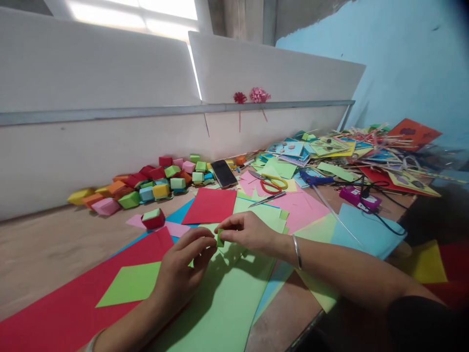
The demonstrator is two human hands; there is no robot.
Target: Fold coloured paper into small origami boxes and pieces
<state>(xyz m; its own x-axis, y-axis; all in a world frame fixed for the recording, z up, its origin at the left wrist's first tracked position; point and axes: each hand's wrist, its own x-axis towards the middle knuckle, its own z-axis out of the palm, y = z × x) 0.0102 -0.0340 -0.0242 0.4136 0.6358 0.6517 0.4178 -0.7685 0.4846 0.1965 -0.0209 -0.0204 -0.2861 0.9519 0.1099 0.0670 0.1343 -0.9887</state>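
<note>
You held a folded green paper piece [220,238] between both hands, just above the light green sheet [227,303] at the near middle of the table [44,249]. Your right hand [249,232] was narrowed to a pinch, thumb and forefinger closed on the piece's right side. Your left hand [179,274] had its fingers curled in, with the fingertips meeting the piece at its left edge. Most of the piece was hidden by your fingers, so its exact fold could not be made out.

Judging by its look, the piece was very light and thin. It was stiff only along its creases, and it would crush or spring open easily. The safest hold seemed to be on the folded edges with the fingertips, pressing lightly, since the flat faces would buckle. Smooth craft paper like this could also slip out of a loose pinch.

A bangle [297,252] sat on your right wrist. Beyond your hands lay a red sheet [210,205], and a red-and-green paper cube [153,218] stood near your left hand but apart from it. Farther back were a pile of paper cubes [146,183], a smartphone [224,173] and scissors [271,183], all well apart from the piece.
</note>
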